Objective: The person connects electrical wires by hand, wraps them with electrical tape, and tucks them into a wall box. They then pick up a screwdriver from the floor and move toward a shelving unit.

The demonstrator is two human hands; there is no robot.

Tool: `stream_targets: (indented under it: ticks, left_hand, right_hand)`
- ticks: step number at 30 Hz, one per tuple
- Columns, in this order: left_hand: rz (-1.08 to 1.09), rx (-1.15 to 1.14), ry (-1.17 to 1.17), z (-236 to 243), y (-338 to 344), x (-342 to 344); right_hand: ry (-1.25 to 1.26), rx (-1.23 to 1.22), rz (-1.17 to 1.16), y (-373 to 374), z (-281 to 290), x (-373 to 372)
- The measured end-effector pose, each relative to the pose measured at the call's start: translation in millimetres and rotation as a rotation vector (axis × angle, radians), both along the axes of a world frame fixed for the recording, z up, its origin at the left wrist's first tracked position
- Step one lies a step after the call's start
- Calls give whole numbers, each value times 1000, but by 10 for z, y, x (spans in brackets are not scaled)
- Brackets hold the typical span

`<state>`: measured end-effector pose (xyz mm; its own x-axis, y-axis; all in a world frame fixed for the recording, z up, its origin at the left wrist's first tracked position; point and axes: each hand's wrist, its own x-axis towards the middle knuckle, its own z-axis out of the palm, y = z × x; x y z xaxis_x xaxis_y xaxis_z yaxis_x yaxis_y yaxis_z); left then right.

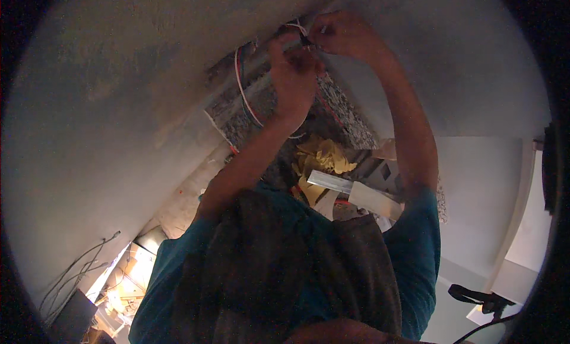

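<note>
High up beside the wall, my two bare hands are close together over a bundle of thin electrical wires (299,28). My left hand (295,82) is closed, its fingers curled about the wires. A small dark piece (306,41) sits on the wires between the hands; dim light hides what it is. From the right, my right hand (347,35) pinches the wires at that dark piece with thumb and finger. More wires, a white wire (242,88) with red and dark ones next to it, hang in a loop left of my left wrist.
Below my forearms lies a speckled stone slab (347,109). Crumpled yellow paper (326,157) and a pale flat strip (329,181) are near my chest. Grey cables (89,261) come out of the left wall (113,142). A black strap (481,297) hangs at lower right.
</note>
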<state>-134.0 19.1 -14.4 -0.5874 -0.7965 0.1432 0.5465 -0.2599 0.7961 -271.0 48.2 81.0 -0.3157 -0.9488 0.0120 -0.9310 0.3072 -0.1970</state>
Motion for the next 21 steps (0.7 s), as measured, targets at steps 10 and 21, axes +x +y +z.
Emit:
stream_targets:
  ticks: [10,21]
  left_hand:
    - [-27,-25,6,-17,-12,34]
    - [-68,80,-65,-165,-43,-76]
  right_hand:
    - [-12,56,-16,-24,43,-2]
    - [-194,86,-139,-3,110,87]
